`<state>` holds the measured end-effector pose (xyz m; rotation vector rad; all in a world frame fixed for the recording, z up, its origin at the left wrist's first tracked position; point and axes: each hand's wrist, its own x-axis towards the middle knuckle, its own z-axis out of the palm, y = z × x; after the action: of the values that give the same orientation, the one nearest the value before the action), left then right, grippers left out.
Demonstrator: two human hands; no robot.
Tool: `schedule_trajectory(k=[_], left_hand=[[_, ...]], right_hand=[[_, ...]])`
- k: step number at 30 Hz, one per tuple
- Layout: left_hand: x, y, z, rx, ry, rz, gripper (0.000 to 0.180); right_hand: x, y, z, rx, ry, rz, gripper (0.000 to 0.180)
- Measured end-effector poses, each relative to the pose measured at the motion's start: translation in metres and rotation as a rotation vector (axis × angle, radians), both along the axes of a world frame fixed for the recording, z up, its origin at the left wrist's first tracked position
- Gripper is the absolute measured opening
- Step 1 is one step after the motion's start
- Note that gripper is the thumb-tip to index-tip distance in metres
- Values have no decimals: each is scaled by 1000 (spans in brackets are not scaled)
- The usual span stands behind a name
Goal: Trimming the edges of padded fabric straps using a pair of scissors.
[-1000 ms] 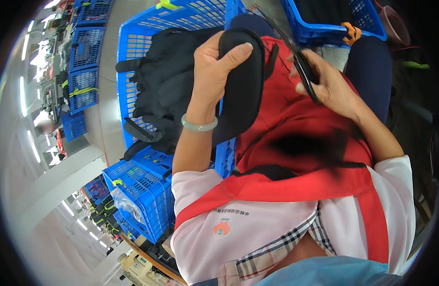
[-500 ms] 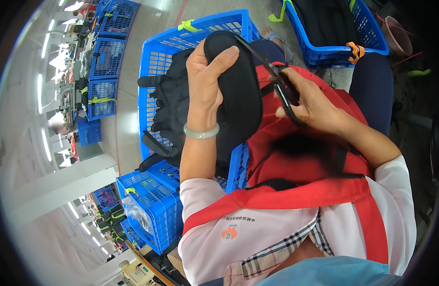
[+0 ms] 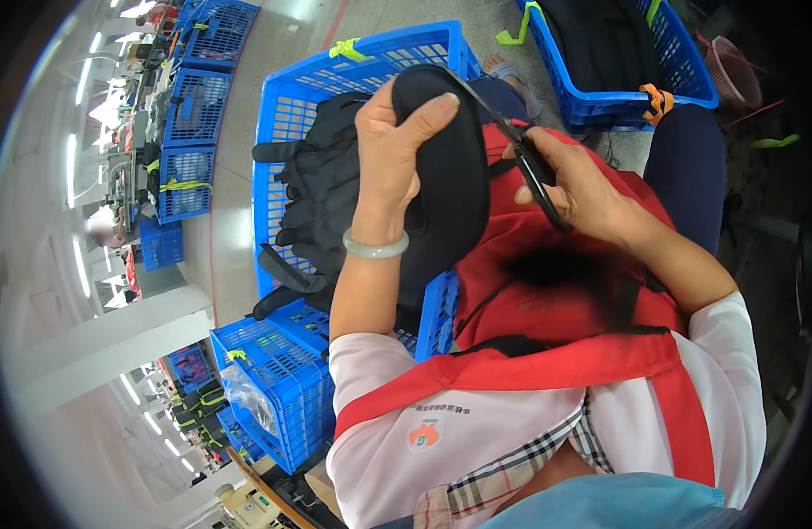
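My left hand grips a curved, padded black fabric piece near its rounded top end, thumb pressed on its face. In my right hand is a pair of black-handled scissors. Their blades point up and left, lying along the upper right edge of the black piece, and look closed or nearly so. The red apron covers my lap below both hands. Behind my left hand, a heap of similar black pieces fills a blue plastic crate.
Another blue crate with black pieces stands at the far right, near a pink basket. Smaller blue crates sit at lower left beside a sewing machine. More crates line the aisle at left. A foot shows beyond the crate.
My left hand and the black piece have shifted slightly right and down. The scissors' blades have closed together along the piece's edge.
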<state>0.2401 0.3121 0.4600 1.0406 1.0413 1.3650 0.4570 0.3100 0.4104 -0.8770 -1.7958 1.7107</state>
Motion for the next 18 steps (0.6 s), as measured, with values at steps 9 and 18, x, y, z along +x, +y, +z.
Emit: schedule_trajectory(k=[9, 18], left_hand=[[15, -8, -16, 16, 118, -119, 17], [25, -13, -32, 16, 217, -211, 16]], right_hand=[[37, 5, 7, 200, -230, 42, 52], [64, 0, 5, 217, -201, 27, 51]])
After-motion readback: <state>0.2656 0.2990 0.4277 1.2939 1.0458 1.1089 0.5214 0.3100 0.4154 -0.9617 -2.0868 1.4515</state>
